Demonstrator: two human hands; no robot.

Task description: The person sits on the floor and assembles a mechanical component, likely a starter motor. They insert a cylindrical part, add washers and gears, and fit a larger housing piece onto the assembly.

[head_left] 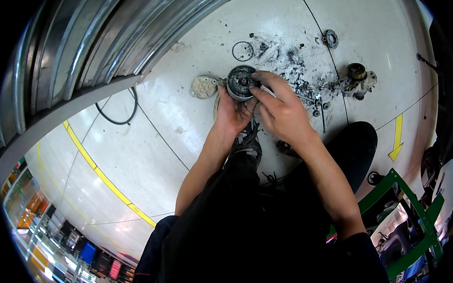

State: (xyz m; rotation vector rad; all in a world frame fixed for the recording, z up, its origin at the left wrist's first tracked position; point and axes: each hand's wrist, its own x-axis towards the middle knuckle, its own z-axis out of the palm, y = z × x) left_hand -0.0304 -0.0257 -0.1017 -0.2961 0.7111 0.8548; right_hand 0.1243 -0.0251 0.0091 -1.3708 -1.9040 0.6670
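Note:
Above the dirty floor I hold a round metal motor housing (240,83), its open end turned up. Black grime and a small central hub show inside it. My left hand (230,114) is closed around its lower left side, with the thumb along the wall. At the right, my right hand (284,111) has its thumb and fingertips at the rim and just inside the opening. A flat grey metal cover (203,87) lies left of the housing. Beyond it, a thin black ring (243,51) rests on the floor.
Black debris (296,60) and small parts are scattered to the right, near a long bolt (323,116). Farther right are a cast metal assembly (357,82) and a toothed ring (330,39). Ribbed metal shuttering (88,51) borders the left; a black belt (122,121) lies below it.

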